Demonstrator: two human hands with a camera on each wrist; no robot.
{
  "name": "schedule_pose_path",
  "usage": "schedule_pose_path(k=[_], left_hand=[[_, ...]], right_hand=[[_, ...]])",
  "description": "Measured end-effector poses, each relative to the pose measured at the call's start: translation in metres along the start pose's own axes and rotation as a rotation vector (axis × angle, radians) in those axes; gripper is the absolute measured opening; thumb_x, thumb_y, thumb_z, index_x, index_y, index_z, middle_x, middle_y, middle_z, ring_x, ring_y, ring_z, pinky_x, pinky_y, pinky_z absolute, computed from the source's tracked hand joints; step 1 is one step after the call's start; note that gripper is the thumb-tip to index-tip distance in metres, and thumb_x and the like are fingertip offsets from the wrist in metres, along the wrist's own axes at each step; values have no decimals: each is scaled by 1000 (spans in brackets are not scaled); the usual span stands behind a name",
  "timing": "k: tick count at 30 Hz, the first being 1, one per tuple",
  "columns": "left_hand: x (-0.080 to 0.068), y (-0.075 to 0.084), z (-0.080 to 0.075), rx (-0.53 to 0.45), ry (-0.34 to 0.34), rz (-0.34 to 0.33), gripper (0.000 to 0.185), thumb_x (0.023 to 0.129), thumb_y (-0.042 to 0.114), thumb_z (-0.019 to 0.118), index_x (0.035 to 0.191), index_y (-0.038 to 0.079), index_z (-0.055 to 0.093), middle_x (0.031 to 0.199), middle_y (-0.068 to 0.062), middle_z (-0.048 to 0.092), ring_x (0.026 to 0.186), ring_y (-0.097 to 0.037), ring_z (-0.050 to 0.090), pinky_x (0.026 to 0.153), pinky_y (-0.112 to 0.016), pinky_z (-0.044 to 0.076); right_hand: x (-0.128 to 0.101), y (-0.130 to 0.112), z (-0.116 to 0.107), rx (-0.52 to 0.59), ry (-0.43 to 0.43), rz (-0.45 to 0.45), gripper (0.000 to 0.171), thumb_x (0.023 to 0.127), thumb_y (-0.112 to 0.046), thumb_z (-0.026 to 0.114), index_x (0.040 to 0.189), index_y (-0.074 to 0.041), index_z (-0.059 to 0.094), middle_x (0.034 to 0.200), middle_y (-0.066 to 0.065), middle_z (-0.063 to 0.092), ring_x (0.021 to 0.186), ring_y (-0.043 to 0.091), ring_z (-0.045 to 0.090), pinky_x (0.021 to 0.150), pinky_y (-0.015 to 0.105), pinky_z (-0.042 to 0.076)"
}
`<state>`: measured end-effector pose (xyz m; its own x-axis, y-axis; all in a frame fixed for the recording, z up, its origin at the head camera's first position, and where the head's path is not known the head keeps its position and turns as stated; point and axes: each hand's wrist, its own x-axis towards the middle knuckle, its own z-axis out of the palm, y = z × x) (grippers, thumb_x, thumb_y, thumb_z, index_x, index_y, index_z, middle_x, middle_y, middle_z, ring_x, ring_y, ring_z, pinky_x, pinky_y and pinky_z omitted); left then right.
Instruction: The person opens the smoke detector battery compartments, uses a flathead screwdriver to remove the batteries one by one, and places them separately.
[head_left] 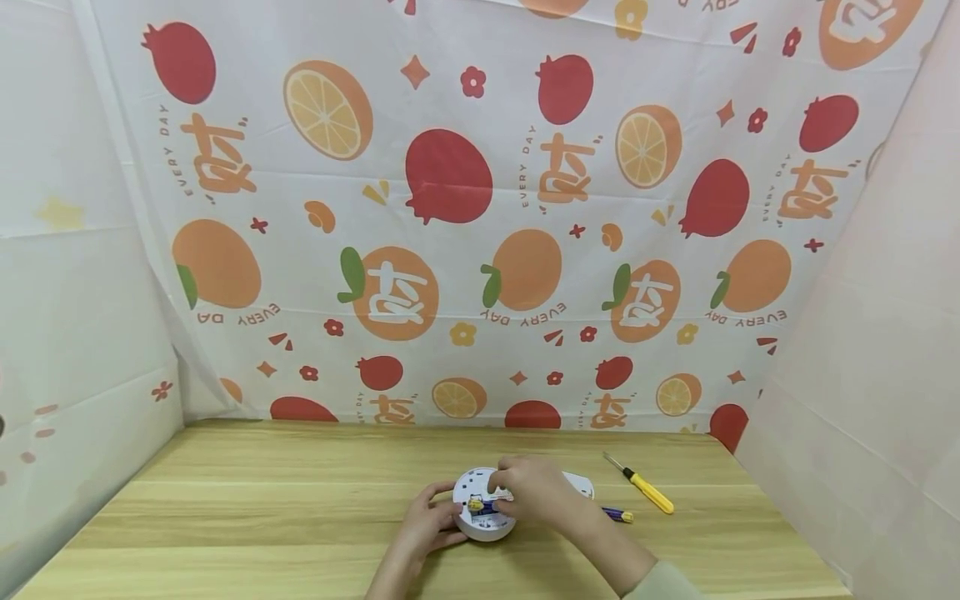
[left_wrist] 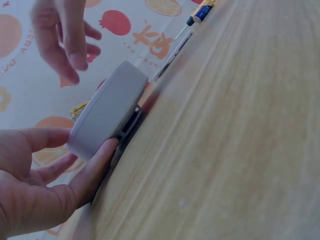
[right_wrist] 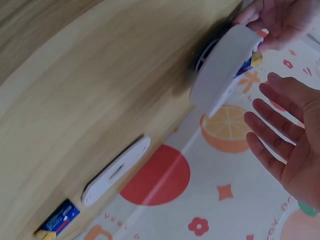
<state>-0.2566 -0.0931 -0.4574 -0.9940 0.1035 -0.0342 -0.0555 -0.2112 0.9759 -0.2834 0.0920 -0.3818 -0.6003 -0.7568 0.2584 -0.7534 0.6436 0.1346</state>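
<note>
Fruit-print cloth (head_left: 480,208) with oranges and pomegranates hangs behind and to the sides, enclosing a pale wooden table (head_left: 262,508). Work sits at the near middle of the table.

Round white device (head_left: 480,510), disc-shaped, rests on the wood with its open side up; a yellow-and-blue battery (head_left: 480,505) lies in it. Wrist views show the casing as smooth grey-white, with slotted feet against the table.

Left hand (head_left: 423,521) steadies the device from its left side, thumb and fingers curved along the rim and touching it.

Right hand (head_left: 525,492) hovers just over the device's top. From the right wrist view its fingers are spread and nearly straight, holding nothing, a small gap between fingertips and casing.

White oval cover (head_left: 581,483) lies flat just right of the device, partly hidden by the right hand.

Yellow-handled screwdriver (head_left: 641,483) lies farther right, tip pointing to the far left.

Second battery (head_left: 618,516), blue with a yellow end, lies near the right wrist, between cover and screwdriver.
</note>
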Motion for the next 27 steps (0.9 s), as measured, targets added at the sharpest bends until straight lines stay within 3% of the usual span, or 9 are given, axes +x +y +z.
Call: schedule_pose_path(k=[7,13,22,27], left_hand=[[-1,2,1,5,-4,-5,49,87,-1,50,129,-16,27,106,-27,50,81,-24,60,70,-37,55],[-2,2,0,4,-19,9,50,88,0,49,129,-16,27,106,-27,52,83,-26,60,70,-38,55],[-1,2,0,7,-18,-6,51,87,0,49,129,-15,27,110,-30,50,85,-26,60,71,-38,55],[-2,2,0,5,-20,-4,50,87,0,49,129,-15,27,109,-29,50,84,-26,60,70,-38,55]], right_hand=[[11,-8,10,-81,4,-21,15,76,-32,73,88,-23,70,77,-10,54,67,5,52,54,19,43],[18,-12,18,-101,32,-43,13,75,-33,74,84,-24,71,74,-12,52,64,3,49,50,16,38],[22,-15,24,-171,107,-103,7,69,-25,75,74,-25,69,71,-13,51,61,4,49,44,14,34],[23,-16,22,-177,103,-115,8,68,-24,76,72,-24,69,69,-13,49,60,4,48,44,14,34]])
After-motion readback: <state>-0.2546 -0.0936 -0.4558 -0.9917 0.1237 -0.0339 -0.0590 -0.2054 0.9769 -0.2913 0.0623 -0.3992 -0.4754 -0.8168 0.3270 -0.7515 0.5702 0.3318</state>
